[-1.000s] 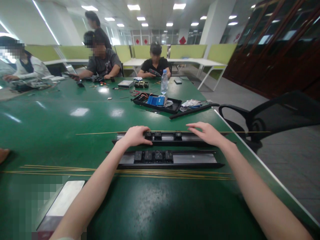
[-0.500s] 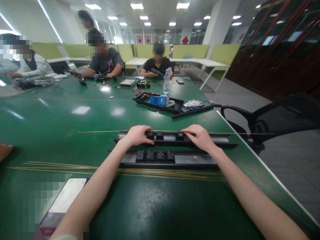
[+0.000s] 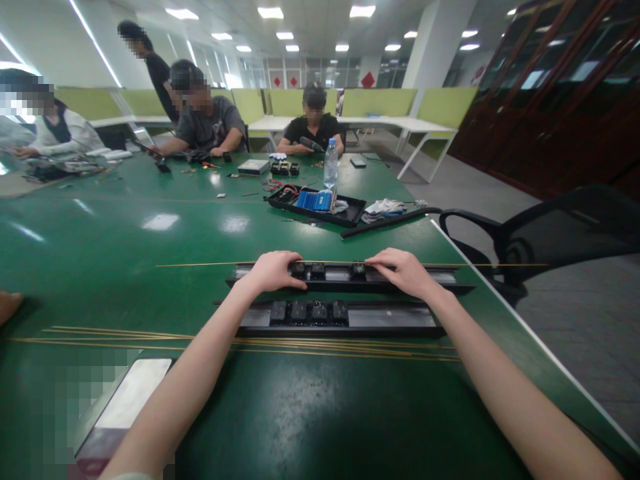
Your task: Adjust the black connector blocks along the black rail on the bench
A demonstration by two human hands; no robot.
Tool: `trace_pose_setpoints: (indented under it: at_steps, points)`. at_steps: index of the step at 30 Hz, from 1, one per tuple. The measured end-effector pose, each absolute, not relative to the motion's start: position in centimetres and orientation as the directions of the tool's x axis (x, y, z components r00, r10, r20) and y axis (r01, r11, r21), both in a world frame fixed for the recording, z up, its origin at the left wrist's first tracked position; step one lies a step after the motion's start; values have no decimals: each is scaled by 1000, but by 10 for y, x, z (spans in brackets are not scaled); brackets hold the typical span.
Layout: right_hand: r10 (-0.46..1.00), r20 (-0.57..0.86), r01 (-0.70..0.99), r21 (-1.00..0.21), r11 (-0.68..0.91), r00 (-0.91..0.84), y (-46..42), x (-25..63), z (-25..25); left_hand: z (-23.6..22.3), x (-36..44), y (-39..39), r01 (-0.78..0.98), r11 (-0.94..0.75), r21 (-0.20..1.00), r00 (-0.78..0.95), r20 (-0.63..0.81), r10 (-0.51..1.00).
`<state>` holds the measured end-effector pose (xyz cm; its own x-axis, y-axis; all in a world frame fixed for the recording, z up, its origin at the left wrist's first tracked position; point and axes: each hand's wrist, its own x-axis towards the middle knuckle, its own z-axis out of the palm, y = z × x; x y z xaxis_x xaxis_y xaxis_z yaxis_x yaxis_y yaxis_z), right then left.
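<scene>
- Head view: left hand (image 3: 273, 271) clasps the far channel (image 3: 335, 287), thumb at the near wall, fingers over the far side, beside two blocks (image 3: 319, 271).
- Right hand (image 3: 403, 270): thumb and fingertips narrowed on the rod (image 3: 210, 265), next to a third block (image 3: 359, 271).
- Rod runs along the far channel, past both ends.
- Near channel (image 3: 385, 315) contains four blocks (image 3: 299, 311); loose rods (image 3: 325, 345) lie before it.

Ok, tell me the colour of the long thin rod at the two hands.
The rod is golden yellow, best seen in the head view.
</scene>
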<state>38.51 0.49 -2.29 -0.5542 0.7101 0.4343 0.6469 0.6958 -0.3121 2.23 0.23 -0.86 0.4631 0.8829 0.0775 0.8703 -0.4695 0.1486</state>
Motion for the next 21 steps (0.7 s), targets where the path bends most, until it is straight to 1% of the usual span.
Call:
trace_pose_setpoints:
  at_steps: [5,11,17,21]
  points:
    - [738,410,672,-322,667,-536,7,396,-18,-7,23,1,877,-455,158,449,70,891]
    - [800,368,684,-419,597,-473,9,409,-12,-7,23,1,875,-456,165,451,68,890]
    - [884,243,718,-517,466,-399,7,422,-4,-8,23,3,873,-458,167,454,67,889]
    - [921,153,740,-555,379,-357,7,432,0,-8,23,3,871,-462,166,456,73,887]
